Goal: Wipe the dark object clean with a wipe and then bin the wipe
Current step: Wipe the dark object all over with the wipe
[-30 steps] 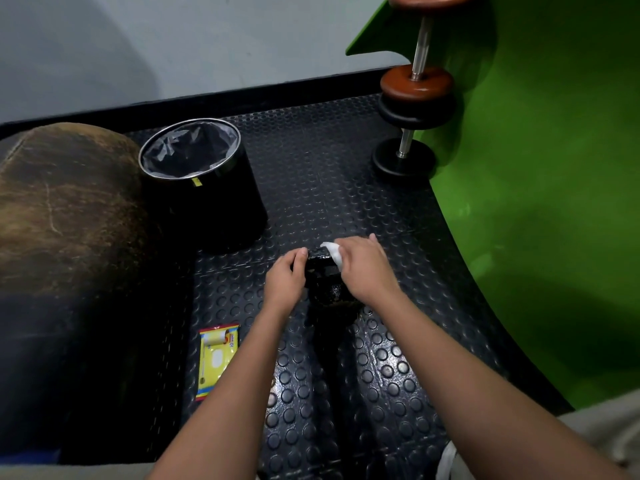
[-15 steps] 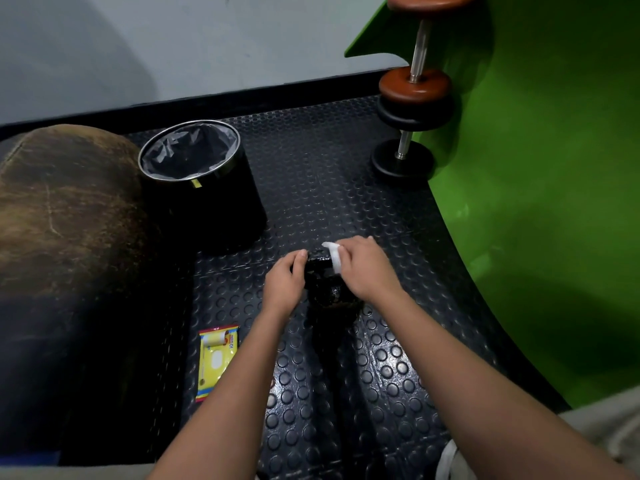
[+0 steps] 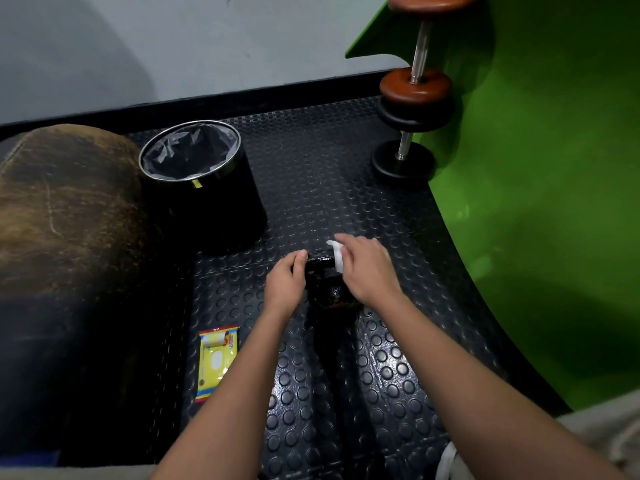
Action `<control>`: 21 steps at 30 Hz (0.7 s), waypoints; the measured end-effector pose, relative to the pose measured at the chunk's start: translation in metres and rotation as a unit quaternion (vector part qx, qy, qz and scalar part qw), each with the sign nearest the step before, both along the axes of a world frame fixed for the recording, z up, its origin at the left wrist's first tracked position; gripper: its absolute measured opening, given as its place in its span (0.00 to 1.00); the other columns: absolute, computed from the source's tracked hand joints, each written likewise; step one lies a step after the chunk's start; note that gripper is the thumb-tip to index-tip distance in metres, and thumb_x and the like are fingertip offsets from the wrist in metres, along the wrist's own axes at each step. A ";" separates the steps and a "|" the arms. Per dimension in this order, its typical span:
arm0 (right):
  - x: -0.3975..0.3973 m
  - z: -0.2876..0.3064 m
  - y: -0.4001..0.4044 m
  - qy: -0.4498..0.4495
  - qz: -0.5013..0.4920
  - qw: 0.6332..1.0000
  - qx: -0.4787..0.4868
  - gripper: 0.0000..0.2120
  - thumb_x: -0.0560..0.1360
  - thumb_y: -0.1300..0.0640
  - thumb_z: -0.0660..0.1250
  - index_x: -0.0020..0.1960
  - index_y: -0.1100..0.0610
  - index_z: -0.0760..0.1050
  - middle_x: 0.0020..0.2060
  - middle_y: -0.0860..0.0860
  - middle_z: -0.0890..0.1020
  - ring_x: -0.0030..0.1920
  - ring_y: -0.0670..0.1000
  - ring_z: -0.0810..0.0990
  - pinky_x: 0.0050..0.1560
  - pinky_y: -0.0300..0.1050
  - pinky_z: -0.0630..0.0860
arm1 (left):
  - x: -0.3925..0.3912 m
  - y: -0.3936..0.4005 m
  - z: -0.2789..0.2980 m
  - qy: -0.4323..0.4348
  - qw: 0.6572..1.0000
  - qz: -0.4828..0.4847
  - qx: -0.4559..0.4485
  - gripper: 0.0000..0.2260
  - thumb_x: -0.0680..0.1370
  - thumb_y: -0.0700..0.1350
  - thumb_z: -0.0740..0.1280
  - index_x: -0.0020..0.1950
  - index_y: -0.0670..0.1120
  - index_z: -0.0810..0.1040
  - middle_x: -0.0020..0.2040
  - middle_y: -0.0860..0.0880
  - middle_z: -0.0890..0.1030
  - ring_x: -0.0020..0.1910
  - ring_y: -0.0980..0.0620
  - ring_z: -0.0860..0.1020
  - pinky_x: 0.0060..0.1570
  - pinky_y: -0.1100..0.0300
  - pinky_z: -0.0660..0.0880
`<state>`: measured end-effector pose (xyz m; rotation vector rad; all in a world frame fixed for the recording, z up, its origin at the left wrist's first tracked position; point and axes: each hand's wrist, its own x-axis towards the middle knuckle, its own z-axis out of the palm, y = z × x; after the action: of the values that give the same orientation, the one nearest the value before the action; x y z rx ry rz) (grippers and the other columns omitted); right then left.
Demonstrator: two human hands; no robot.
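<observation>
right hand pressing wipe on dark object (left hand steadying)

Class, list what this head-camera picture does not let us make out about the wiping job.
- Dark object, head view: black on a black mat, flanked by both hands; its kind is unclear.
- Wipe: mostly under the right hand.
- Bin contents: liner too dark.

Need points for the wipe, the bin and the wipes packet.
wipe (image 3: 337,258), head view, on the white fold showing at the right hand's fingers.
bin (image 3: 221,206), head view, on its black side wall.
wipes packet (image 3: 216,362), head view, on its yellow front.
</observation>
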<state>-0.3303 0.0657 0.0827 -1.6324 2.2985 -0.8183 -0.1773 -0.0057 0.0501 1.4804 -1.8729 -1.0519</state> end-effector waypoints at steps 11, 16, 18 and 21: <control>-0.018 -0.003 -0.003 -0.020 -0.154 0.985 0.076 0.20 0.84 0.55 0.50 0.56 0.58 0.81 0.53 0.56 0.82 0.55 0.57 0.77 0.60 0.51 0.68 | -0.001 0.000 -0.001 -0.016 1.000 -0.009 -0.011 0.19 0.83 0.57 0.54 0.62 0.50 0.79 0.58 0.51 0.81 0.59 0.52 0.76 0.57 0.57 0.71; 0.002 0.000 -0.003 -0.006 0.000 1.000 -0.003 0.16 0.84 0.53 0.55 0.61 0.56 0.80 0.56 0.51 0.81 0.59 0.54 0.75 0.63 0.51 0.70 | -0.003 -0.004 -0.002 -0.030 0.999 -0.009 -0.015 0.17 0.83 0.55 0.55 0.61 0.50 0.79 0.56 0.49 0.82 0.56 0.50 0.77 0.52 0.60 0.68; -0.008 -0.005 -0.002 -0.034 -0.010 0.999 -0.004 0.16 0.84 0.54 0.55 0.60 0.56 0.80 0.55 0.52 0.81 0.58 0.54 0.75 0.61 0.50 0.71 | -0.002 -0.004 -0.002 -0.029 0.999 -0.009 -0.010 0.17 0.83 0.56 0.55 0.62 0.50 0.79 0.56 0.49 0.81 0.57 0.50 0.77 0.52 0.60 0.68; -0.023 -0.013 0.006 -0.135 -0.072 0.988 -0.003 0.18 0.85 0.53 0.53 0.60 0.54 0.81 0.54 0.50 0.81 0.57 0.52 0.76 0.57 0.46 0.72 | 0.000 -0.001 -0.001 -0.012 1.000 -0.009 0.004 0.18 0.83 0.56 0.55 0.64 0.50 0.78 0.60 0.51 0.80 0.60 0.52 0.76 0.54 0.61 0.67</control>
<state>-0.3536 0.0713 0.0700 -1.2786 2.2390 -1.0098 -0.1776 -0.0070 0.0488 1.4887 -1.9044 -1.0554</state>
